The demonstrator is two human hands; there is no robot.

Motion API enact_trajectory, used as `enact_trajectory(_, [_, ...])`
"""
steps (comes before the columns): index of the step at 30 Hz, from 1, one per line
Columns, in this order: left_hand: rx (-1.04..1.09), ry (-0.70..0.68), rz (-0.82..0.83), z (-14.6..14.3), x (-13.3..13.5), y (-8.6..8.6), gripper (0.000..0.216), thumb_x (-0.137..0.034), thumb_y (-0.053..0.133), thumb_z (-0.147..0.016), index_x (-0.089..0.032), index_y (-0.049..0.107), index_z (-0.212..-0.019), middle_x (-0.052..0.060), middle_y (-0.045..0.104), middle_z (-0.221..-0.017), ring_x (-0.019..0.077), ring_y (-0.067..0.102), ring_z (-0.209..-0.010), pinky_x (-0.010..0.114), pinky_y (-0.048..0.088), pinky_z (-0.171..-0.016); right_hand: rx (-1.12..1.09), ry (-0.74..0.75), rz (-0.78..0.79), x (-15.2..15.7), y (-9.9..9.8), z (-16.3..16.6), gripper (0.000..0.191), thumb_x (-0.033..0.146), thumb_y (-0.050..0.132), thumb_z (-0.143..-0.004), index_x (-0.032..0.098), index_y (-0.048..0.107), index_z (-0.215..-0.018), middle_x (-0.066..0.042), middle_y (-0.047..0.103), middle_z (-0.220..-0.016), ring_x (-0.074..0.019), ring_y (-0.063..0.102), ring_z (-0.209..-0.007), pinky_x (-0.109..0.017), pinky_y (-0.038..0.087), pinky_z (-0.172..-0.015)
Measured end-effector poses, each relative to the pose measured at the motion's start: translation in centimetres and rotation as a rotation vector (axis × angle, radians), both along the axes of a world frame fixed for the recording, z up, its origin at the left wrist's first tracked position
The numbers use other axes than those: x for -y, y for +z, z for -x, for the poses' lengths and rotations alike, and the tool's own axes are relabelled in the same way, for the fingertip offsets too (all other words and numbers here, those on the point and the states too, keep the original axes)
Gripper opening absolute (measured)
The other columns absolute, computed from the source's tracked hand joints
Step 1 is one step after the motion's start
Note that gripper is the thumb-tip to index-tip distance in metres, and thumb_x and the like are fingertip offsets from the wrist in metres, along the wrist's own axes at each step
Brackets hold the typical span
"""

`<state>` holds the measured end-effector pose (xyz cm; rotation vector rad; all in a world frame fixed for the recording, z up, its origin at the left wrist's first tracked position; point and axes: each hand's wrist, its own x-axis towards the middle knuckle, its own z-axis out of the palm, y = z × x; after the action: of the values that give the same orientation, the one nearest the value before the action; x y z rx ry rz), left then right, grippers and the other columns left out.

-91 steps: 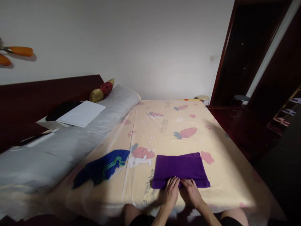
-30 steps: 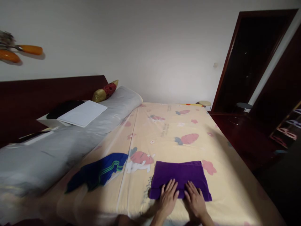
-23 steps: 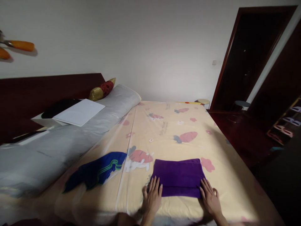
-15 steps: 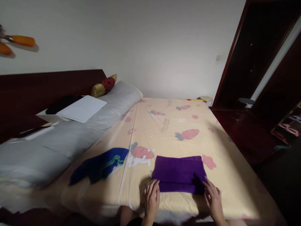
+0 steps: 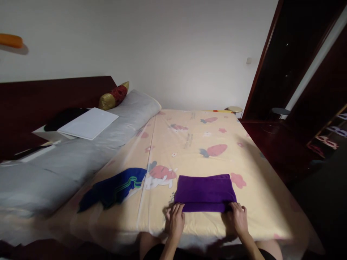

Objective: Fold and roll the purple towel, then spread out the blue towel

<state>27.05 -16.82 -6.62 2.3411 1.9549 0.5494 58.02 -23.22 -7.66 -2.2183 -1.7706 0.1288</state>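
Observation:
A folded purple cloth (image 5: 205,189) lies flat on the bed near its front edge, with a narrow folded strip along the side closest to me. My left hand (image 5: 176,216) is at its near left corner, fingers curled over the cloth's edge. At the near right corner my right hand (image 5: 238,215) bends its fingers down and grips the edge; the thumb is partly hidden. To the left lies a crumpled dark blue garment (image 5: 116,189) with green and white stripes, apart from both hands.
The bed (image 5: 187,155) has a cream sheet with carrot and flower prints. Grey bedding (image 5: 81,159) runs along the left, bearing a flat white board (image 5: 90,122) and a red and gold cushion (image 5: 114,96). Two stools stand beyond the bed, by a dark door.
My right hand has moved inward to the near right corner, and its fingers have curled onto the edge. The left hand stays at its corner. The view has shifted slightly.

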Motion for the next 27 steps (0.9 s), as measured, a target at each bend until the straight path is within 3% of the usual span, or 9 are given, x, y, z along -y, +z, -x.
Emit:
enact_trajectory(4, [-0.026,0.036,0.099,-1.4,-2.8,2.2,0.04,-0.002,0.043,-0.074,-0.023,0.069,-0.095,0.006,0.072,-0.101,0.0252,0.058,-0.109,0.05,0.032,-0.101,0.022,-0.034,0.008,-3.3,1.3,0.2,0.028,0.015,0.04,-0.079,0.016,0.065,-0.091,-0.013,0.068,-0.095,-0.028,0.059,-0.097,-0.047,0.033,-0.09])
enact_trajectory(7, [-0.038,-0.003,0.096,-3.7,-3.6,2.1,0.045,-0.003,0.036,-0.078,-0.017,0.067,-0.108,0.014,0.069,-0.111,0.0295,0.055,-0.114,0.058,0.03,-0.103,0.023,0.022,-0.012,-4.7,1.4,2.7,0.038,0.012,0.035,-0.081,0.013,0.065,-0.103,-0.017,0.066,-0.106,-0.0297,0.058,-0.104,-0.05,0.031,-0.096])
enact_trajectory(11, [-0.028,-0.243,0.113,-7.0,-2.5,1.0,0.054,-0.006,0.032,-0.084,-0.027,0.054,-0.129,0.001,0.06,-0.133,0.0154,0.047,-0.127,0.04,0.028,-0.113,-0.018,0.268,-0.047,-4.9,0.8,7.3,0.045,0.022,0.035,-0.089,0.027,0.052,-0.13,-0.003,0.058,-0.133,-0.0181,0.048,-0.125,-0.036,0.029,-0.106])
enact_trajectory(15, [-0.035,-0.462,0.084,-5.3,-2.3,0.7,0.052,-0.022,0.031,-0.092,-0.031,0.031,-0.143,-0.002,0.044,-0.148,0.0128,0.035,-0.137,0.039,0.026,-0.116,-0.043,0.301,-0.052,-4.3,0.1,6.9,0.048,0.041,0.028,-0.095,0.025,0.043,-0.138,-0.002,0.049,-0.143,-0.0173,0.038,-0.135,-0.039,0.023,-0.112])
enact_trajectory(18, [-0.062,-0.343,0.059,-1.3,-3.4,0.9,0.048,-0.034,0.029,-0.095,-0.029,0.033,-0.143,0.001,0.045,-0.147,0.0156,0.036,-0.138,0.041,0.027,-0.114,-0.047,0.186,-0.045,-3.8,-0.3,2.8,0.053,0.045,0.022,-0.096,0.021,0.046,-0.137,-0.007,0.048,-0.143,-0.0222,0.036,-0.137,-0.047,0.023,-0.112])
enact_trajectory(21, [-0.084,-0.189,0.018,1.3,-4.0,0.7,0.046,-0.035,0.029,-0.096,-0.031,0.037,-0.141,0.002,0.045,-0.147,0.0185,0.035,-0.138,0.05,0.021,-0.115,-0.028,0.06,-0.028,-3.2,-1.0,-0.8,0.054,0.047,0.023,-0.095,0.022,0.045,-0.137,-0.008,0.045,-0.145,-0.0241,0.035,-0.137,-0.051,0.026,-0.109])
enact_trajectory(24, [-0.075,-0.086,-0.016,-0.2,-3.6,0.1,0.045,-0.028,0.029,-0.094,-0.028,0.044,-0.137,0.004,0.045,-0.146,0.0227,0.034,-0.139,0.06,0.014,-0.115,0.007,-0.032,-0.045,-3.0,-1.5,-0.4,0.052,0.042,0.022,-0.095,0.022,0.044,-0.137,-0.007,0.04,-0.148,-0.0246,0.031,-0.139,-0.055,0.024,-0.11])
enact_trajectory(27, [-0.021,-0.236,0.012,-4.4,-2.6,-0.3,0.047,-0.022,0.027,-0.093,-0.024,0.044,-0.137,0.004,0.048,-0.144,0.0187,0.037,-0.137,0.051,0.025,-0.115,-0.025,0.074,-0.077,-3.7,-1.3,3.6,0.051,0.037,0.022,-0.095,0.023,0.044,-0.138,-0.007,0.039,-0.149,-0.0237,0.03,-0.14,-0.052,0.028,-0.11])
